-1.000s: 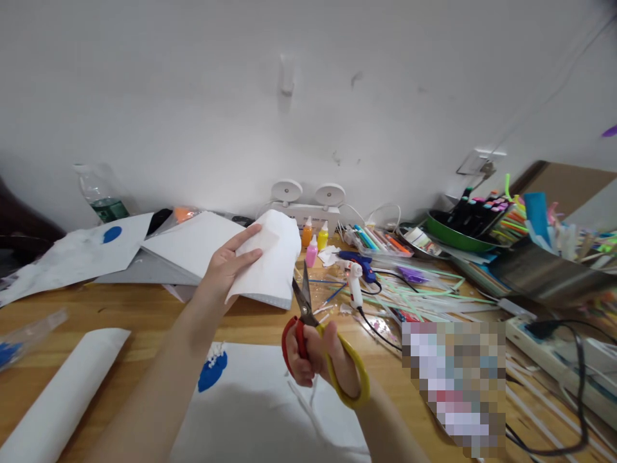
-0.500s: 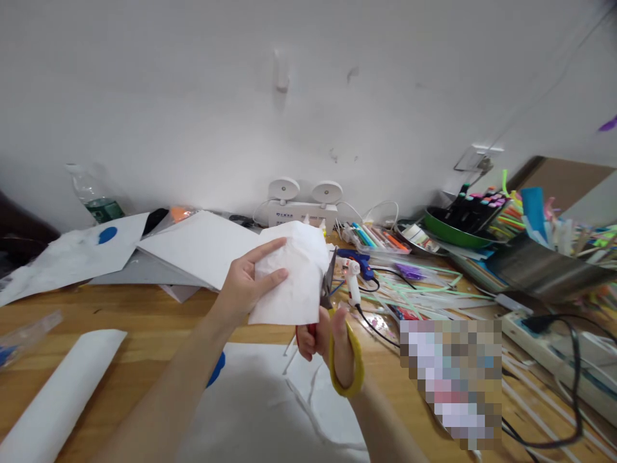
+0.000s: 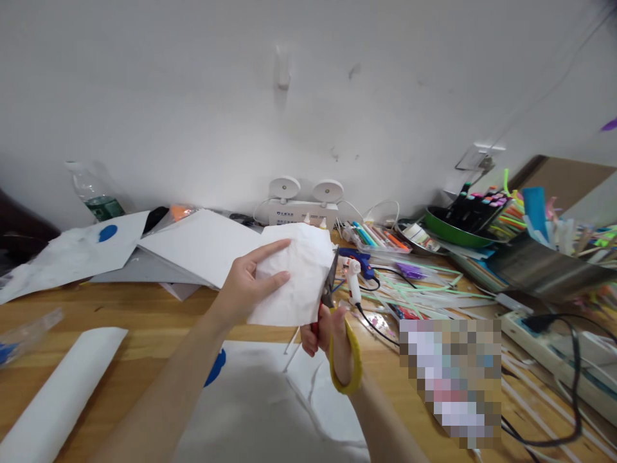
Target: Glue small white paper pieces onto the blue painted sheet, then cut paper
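Note:
A white sheet of paper (image 3: 299, 283), slightly creased, is held up above the table by my left hand (image 3: 248, 280), thumb in front and fingers along the left side. My right hand (image 3: 332, 337) grips a pair of scissors (image 3: 354, 363) with yellow and red handles. Their dark blades (image 3: 330, 280) point upward at the paper's right edge. Whether the blades are parted is hard to make out. Below both hands lies a larger white sheet (image 3: 250, 411) with a blue shape (image 3: 215, 368) and thin white strips on it.
White papers (image 3: 202, 247) lie at the back left, near a plastic bottle (image 3: 99, 196). A rolled white sheet (image 3: 67, 392) rests at front left. On the right are a hot glue gun (image 3: 353, 280), a green bowl of markers (image 3: 456, 235), a power strip (image 3: 554, 360) and cables.
The scissors have shifted slightly along the paper's right edge, and the upper right corner of the paper looks flatter. My left hand keeps its hold, barely moved.

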A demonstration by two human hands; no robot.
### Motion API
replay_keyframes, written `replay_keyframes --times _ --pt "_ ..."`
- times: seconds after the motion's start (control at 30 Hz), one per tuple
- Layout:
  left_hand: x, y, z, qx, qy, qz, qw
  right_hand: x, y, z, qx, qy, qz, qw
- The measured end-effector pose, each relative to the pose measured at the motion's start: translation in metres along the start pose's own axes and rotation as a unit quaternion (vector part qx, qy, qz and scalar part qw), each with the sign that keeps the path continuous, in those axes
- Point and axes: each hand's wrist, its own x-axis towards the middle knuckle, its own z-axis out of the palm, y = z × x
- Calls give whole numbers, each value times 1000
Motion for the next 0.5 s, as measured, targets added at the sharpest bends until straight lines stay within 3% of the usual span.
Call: replay_keyframes --times 0.3,0.5 --pt "2 3 -7 137 16 65 988 -5 -5 2 -36 5 -10 999" --pt "1 4 -9 167 17 84 982 -1 -4 3 -46 -4 6 999"
